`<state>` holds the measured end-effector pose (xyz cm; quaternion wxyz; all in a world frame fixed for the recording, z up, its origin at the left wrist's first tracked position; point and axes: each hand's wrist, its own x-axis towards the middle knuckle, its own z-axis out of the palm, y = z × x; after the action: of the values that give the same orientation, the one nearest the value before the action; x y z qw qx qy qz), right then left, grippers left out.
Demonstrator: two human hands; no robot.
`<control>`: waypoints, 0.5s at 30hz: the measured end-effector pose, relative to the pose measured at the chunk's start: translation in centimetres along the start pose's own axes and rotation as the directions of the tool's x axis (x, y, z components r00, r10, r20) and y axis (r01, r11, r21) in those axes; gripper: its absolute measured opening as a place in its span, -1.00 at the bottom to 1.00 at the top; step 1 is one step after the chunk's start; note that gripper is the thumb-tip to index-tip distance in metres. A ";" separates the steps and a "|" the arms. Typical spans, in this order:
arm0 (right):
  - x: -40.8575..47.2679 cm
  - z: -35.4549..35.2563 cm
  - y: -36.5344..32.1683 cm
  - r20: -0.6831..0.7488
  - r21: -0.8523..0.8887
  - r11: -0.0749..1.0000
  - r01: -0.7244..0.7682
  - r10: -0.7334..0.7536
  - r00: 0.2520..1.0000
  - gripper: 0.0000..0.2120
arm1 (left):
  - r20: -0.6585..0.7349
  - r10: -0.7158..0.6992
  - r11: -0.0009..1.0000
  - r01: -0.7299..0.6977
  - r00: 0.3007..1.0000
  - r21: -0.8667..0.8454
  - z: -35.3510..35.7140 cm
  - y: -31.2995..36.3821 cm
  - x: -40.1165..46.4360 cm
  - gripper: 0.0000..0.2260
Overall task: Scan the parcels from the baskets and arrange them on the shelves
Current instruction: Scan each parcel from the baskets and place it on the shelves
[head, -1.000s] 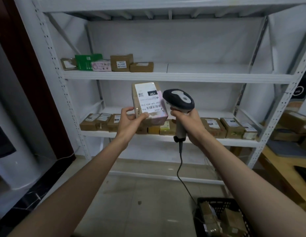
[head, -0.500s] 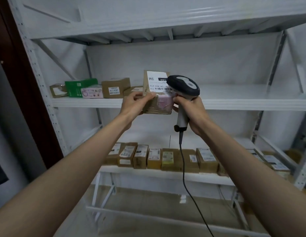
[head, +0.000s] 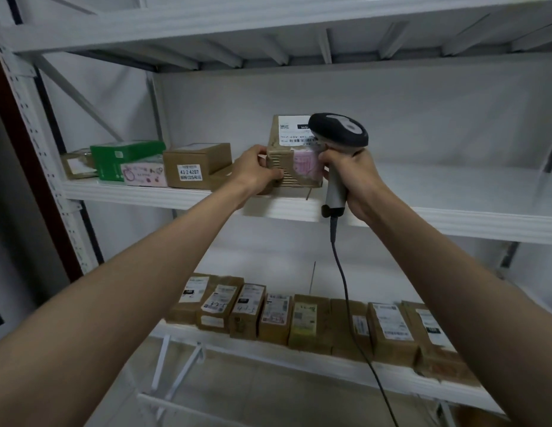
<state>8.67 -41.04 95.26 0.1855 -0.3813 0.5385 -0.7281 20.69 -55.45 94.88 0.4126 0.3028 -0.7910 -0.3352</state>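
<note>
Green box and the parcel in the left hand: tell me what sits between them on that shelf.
Head view: a pink box, then a brown box labelled 43-2-4207, stand between the green box and the held parcel.

Clearance on the white shelf [head: 453,192]

Right of the held parcel [head: 294,155], the upper board lies open to the far upright. Left of it, a brown box [head: 196,164], pink box [head: 143,175] and green box [head: 126,155] block access. Boxes [head: 299,318] crowd the lower board.

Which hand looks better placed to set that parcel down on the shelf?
Left. The left hand already grips the parcel at the upper shelf, beside the other boxes. The right hand is wrapped round the scanner, so it probably can't help much.
</note>
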 end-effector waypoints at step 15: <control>6.3 0.8 3.1 -0.018 -0.063 0.976 -0.209 0.208 0.978 -0.67 | 0.088 -0.059 0.950 0.029 0.994 0.310 2.1 -3.2 6.4 -0.79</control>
<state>4.84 -46.95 94.69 0.2454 -0.3244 0.5997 -0.6892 16.50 -61.61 94.43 0.3141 0.3649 -0.8455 -0.2308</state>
